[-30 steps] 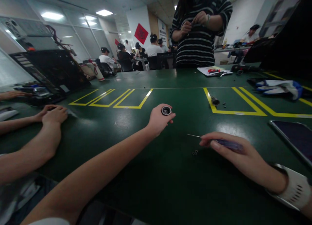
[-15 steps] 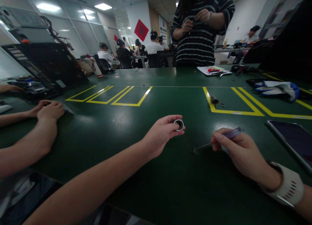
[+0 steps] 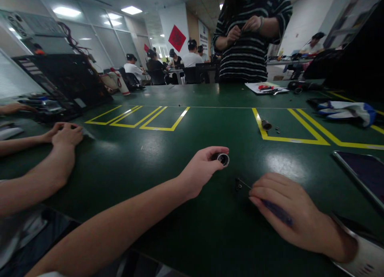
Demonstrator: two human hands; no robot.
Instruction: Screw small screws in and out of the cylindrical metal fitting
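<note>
Between the thumb and fingers of my left hand (image 3: 201, 169) is a short metal cylinder (image 3: 222, 160), its round open end turned toward me. My right hand (image 3: 283, 211) is closed around the purple handle of a screwdriver (image 3: 277, 213). The thin shaft points left and its tip is down by a few small dark parts (image 3: 239, 185) on the green tabletop, too small to name. A similar metal cylinder (image 3: 265, 125) lies on its side farther off within a yellow taped outline, with small pieces (image 3: 277, 130) beside it.
At right lie a phone (image 3: 360, 177) and blue-white gloves (image 3: 345, 109). Papers with a red tool (image 3: 265, 87) are at the far edge, where a person in a striped top (image 3: 243, 49) stands. Another person's hands (image 3: 67, 133) rest on the table at left.
My right hand has turned palm-down and lower, swinging the screwdriver's handle toward me. The cylinder in my left hand has tilted slightly, showing more of its side.
</note>
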